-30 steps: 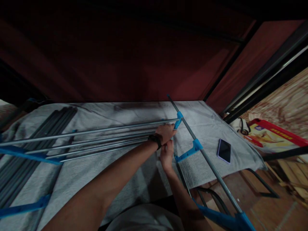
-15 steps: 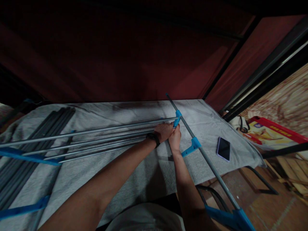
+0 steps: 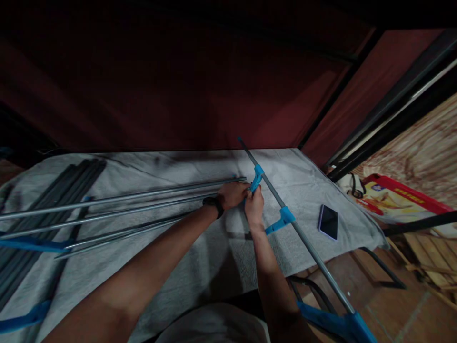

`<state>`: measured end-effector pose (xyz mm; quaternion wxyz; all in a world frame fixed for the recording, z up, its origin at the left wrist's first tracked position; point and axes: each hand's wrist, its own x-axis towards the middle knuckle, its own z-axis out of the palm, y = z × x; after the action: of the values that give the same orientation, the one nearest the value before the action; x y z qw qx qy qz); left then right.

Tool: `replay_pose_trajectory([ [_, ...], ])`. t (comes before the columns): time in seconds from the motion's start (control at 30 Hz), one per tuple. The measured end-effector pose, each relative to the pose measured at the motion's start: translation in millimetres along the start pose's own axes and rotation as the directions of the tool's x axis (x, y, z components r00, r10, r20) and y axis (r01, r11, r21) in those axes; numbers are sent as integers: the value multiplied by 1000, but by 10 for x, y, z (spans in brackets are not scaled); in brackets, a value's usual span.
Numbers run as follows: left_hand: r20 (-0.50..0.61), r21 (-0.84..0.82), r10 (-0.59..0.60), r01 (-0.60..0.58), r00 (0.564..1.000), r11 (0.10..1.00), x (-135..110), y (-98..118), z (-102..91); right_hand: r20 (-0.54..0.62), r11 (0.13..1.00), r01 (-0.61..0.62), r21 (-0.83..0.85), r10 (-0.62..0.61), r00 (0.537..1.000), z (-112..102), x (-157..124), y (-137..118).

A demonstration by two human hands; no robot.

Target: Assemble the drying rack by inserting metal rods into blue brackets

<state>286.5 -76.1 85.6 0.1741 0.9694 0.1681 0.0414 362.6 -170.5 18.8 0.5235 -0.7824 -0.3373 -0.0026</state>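
Observation:
My left hand (image 3: 233,194), with a black band on the wrist, is closed around the end of a thin metal tube (image 3: 157,206); the fingers partly hide the grip. Right beside it, my right hand (image 3: 254,208) grips a blue plastic bracket (image 3: 257,177). This bracket sits on a long grey pole (image 3: 274,189) that runs diagonally towards me. Lower on the pole is a second blue bracket (image 3: 285,216). Just behind my left hand, another metal tube (image 3: 124,196) ends short of the upper bracket. Lower tubes (image 3: 132,233) stretch leftwards towards a blue bracket (image 3: 35,242).
A grey cloth (image 3: 200,267) covers the work surface. Several dark tubes (image 3: 76,186) lie bundled at the left. A phone (image 3: 328,221) rests near the right edge. Beyond stands a red-and-yellow box (image 3: 400,197). A dark red panel (image 3: 200,105) rises behind.
The rear tube's right end has come away from the upper blue bracket. At the left, the tubes have shifted against their bracket. Both hands and the pole appear slightly further left.

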Motion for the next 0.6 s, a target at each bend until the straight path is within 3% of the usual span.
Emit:
replay_pose_trajectory([
  [0.13, -27, -39, -17, 16, 999, 999, -10, 42, -39, 8, 1000, 24, 6, -24, 1000, -22, -36, -20],
  [0.4, -48, -65, -30, 27, 998, 998, -17, 99, -120, -2, 999, -45, 28, 45, 999, -17, -51, -87],
  [0.6, -23, -92, 5, -7, 1000, 996, -26, 74, -60, -10, 995, -47, -90, 46, 999, -65, -92, -92],
])
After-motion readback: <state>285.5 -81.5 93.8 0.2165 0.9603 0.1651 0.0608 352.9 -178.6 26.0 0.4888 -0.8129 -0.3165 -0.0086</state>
